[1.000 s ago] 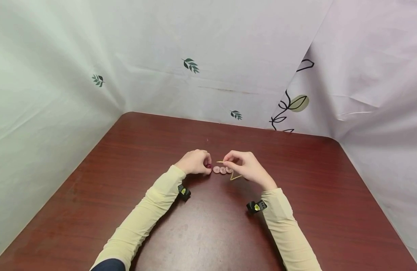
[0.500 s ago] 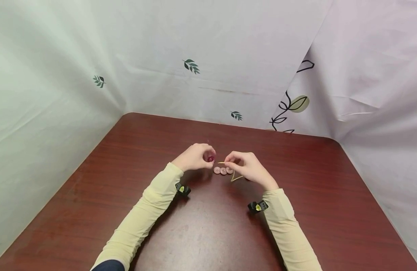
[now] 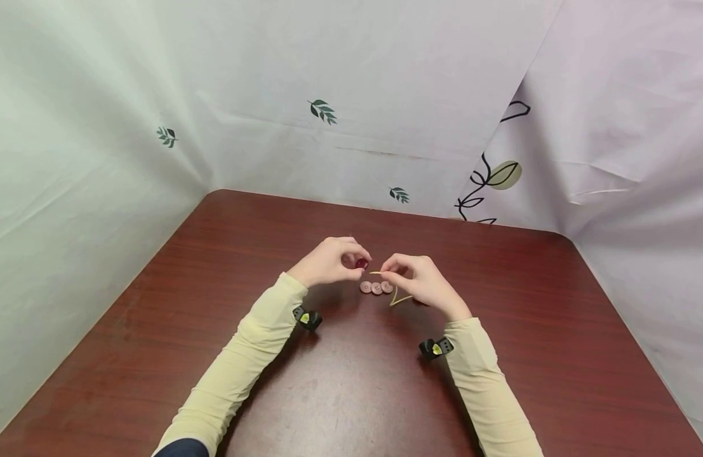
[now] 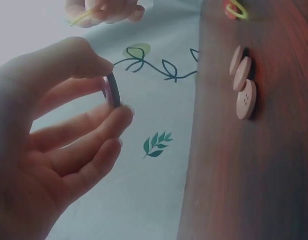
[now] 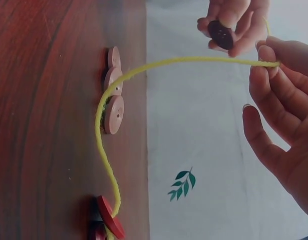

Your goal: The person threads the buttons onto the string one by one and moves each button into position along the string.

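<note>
A dark red button (image 5: 220, 35) is pinched on edge between the thumb and fingers of my left hand (image 3: 328, 261), above the table. Opposite it, my right hand (image 3: 416, 279) pinches a yellow cord (image 5: 179, 59) close to its end, and a short tip points at the button, apart from it. The cord loops down to a red button (image 5: 109, 217) lying at the lower edge of the right wrist view, where it passes through; a darker button shows partly beside it. Three pink buttons (image 3: 376, 288) lie in an overlapping row on the table below my hands.
The brown wooden table (image 3: 328, 381) has rounded far corners. White cloth (image 3: 260, 127) with leaf prints hangs around its back and sides. Black camera straps sit on both wrists, over pale yellow sleeves (image 3: 242, 355).
My left hand has lifted the dark red button from the table beside the pink buttons and brought it up and right, nearer the cord tip. My right hand has barely shifted.
</note>
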`<state>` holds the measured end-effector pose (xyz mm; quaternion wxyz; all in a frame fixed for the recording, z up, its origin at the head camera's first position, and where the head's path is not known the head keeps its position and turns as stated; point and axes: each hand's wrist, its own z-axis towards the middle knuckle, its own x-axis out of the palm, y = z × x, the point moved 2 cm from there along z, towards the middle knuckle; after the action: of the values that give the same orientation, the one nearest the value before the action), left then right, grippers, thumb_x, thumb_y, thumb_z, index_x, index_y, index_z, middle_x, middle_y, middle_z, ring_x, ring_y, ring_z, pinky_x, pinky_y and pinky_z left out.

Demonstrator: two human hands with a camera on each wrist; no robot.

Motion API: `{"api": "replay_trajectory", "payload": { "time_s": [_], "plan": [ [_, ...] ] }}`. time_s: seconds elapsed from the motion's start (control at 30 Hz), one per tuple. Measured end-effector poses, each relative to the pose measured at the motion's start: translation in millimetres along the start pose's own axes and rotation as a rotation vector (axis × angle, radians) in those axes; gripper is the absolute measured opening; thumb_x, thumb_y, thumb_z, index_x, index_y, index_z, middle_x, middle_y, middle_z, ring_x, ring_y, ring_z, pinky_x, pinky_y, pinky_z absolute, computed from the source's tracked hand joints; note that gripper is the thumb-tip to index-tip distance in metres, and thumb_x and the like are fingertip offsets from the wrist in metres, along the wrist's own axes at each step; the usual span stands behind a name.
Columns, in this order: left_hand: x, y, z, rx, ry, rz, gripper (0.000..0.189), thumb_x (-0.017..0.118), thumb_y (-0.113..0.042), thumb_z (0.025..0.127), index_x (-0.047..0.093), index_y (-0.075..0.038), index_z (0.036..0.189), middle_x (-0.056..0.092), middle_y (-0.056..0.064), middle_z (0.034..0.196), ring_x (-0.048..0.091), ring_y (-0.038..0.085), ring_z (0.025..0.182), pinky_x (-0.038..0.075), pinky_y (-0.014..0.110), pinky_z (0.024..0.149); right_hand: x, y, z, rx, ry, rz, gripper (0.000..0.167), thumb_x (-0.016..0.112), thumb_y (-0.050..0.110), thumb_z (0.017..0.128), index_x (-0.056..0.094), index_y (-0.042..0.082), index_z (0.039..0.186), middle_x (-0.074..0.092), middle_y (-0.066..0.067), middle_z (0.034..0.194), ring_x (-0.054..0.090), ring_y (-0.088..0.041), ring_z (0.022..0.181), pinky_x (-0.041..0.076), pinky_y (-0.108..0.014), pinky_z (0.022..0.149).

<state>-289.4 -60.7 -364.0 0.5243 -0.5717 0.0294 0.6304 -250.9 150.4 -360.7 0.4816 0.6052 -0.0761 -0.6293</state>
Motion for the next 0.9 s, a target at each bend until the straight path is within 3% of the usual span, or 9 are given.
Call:
{"api": "replay_trajectory", "payload": {
  "time_s": [0.17, 0.43, 0.7, 0.9],
  "plan": [
    [-2.0, -2.0, -0.2, -0.001, -0.024, -0.081, 0.022, 0.072, -0.006, 0.078, 0.072, -0.011, 0.100, 0.067, 0.001, 0.089, 0.066, 0.010, 0.079, 0.057, 0.027, 0.075, -2.1, 1.0, -0.9, 0.020, -0.012, 0.001, 0.006, 0.068, 0.015, 0.090, 0.069, 0.011, 0.094, 0.069, -0.005, 0.079, 0.061, -0.032, 0.065, 0.047, -0.028, 0.058],
    [-2.6, -2.9, -0.2, -0.038, -0.029, -0.197, 0.027, 0.070, -0.001, 0.078, 0.069, -0.005, 0.105, 0.070, 0.014, 0.097, 0.070, 0.017, 0.085, 0.057, 0.029, 0.076, -3.6, 4.4, -0.7, 0.017, -0.074, -0.020, 0.007, 0.068, 0.015, 0.090, 0.069, 0.009, 0.093, 0.070, -0.005, 0.078, 0.060, -0.012, 0.067, 0.050, -0.032, 0.066],
    [-2.1, -0.3, 0.8, -0.064, -0.043, -0.341, 0.028, 0.068, 0.001, 0.080, 0.068, -0.007, 0.106, 0.072, 0.014, 0.100, 0.070, 0.015, 0.086, 0.058, 0.036, 0.080, -2.6, 8.0, -0.1, 0.026, -0.179, -0.027, 0.006, 0.070, 0.014, 0.088, 0.069, 0.009, 0.090, 0.071, -0.009, 0.078, 0.061, -0.010, 0.069, 0.051, -0.025, 0.068],
    [-3.1, 0.0, 2.2, -0.074, -0.046, -0.440, 0.028, 0.068, 0.002, 0.081, 0.067, -0.007, 0.107, 0.071, 0.017, 0.102, 0.071, 0.021, 0.092, 0.057, 0.031, 0.083, -2.9, 8.3, 0.7, 0.026, -0.190, -0.021, 0.006, 0.070, 0.014, 0.088, 0.069, 0.009, 0.090, 0.071, -0.007, 0.079, 0.062, -0.012, 0.071, 0.054, -0.035, 0.069]
  ]
}}
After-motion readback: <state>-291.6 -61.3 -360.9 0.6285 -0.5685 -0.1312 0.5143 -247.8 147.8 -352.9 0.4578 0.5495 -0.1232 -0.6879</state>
